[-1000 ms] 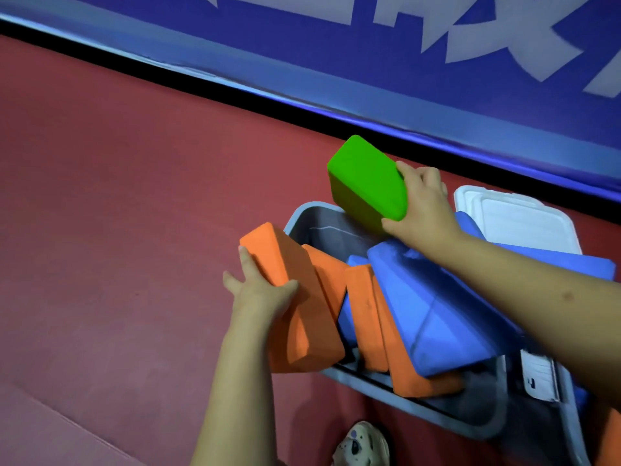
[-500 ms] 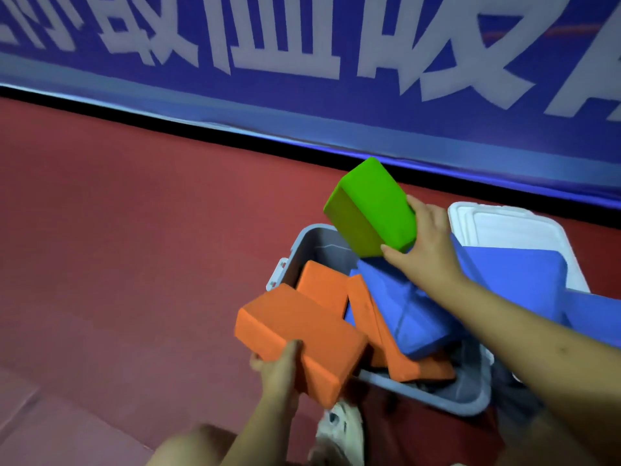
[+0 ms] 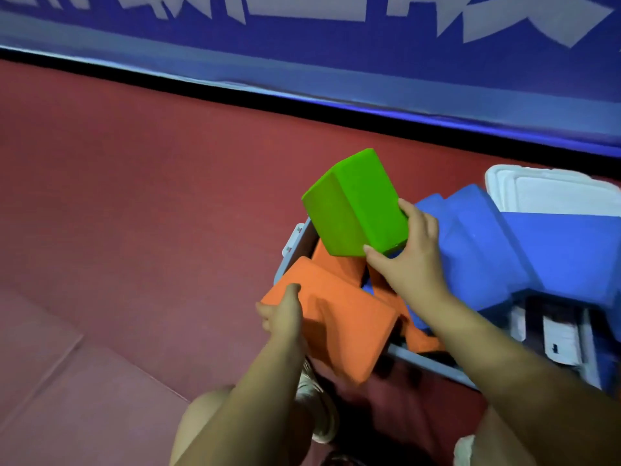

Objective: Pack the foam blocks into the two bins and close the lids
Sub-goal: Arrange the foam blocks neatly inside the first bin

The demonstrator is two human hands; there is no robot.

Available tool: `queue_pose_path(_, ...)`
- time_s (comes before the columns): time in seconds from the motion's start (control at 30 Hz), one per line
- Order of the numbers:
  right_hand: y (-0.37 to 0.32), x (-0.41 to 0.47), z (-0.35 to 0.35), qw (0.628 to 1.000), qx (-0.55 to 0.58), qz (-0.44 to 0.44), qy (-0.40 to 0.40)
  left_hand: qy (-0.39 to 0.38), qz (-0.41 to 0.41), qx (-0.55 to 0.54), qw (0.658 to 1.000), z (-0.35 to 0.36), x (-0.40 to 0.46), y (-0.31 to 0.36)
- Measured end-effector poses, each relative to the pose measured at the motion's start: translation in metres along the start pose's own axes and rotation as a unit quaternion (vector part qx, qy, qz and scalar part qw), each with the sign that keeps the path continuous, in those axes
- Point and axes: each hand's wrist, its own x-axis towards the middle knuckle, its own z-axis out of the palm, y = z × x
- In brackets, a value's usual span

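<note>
While right fingers (image 3: pixel 416 216) clasp green block (image 3: pixel 356 206), left hand (image 3: pixel 285 314) grips orange block (image 3: pixel 339 327)

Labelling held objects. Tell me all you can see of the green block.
The green block is a bright green cuboid, matte and foam-like, with rounded edges and no markings. It is tilted, one corner up, held in the air above the far left end of the grey bin and the orange blocks. The right hand grips its near end, thumb underneath and fingers on the upper face.

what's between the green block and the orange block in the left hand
In the head view, another orange block stands in the grey bin, filling the stretch between the green block above and the orange block held by the left hand.
</note>
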Motion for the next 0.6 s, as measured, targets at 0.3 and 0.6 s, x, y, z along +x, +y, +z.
queue_pose_path(0.3,0.016,-0.013,0.037,0.996,-0.009,0.085,0.009,0.032,0.298,0.305,0.904,0.005,0.046,0.053)
queue_pose_path(0.6,0.029,-0.004,0.040,0.995,-0.027,0.095,-0.008,-0.098,0.088,0.341,0.931,0.041,0.115,0.069)
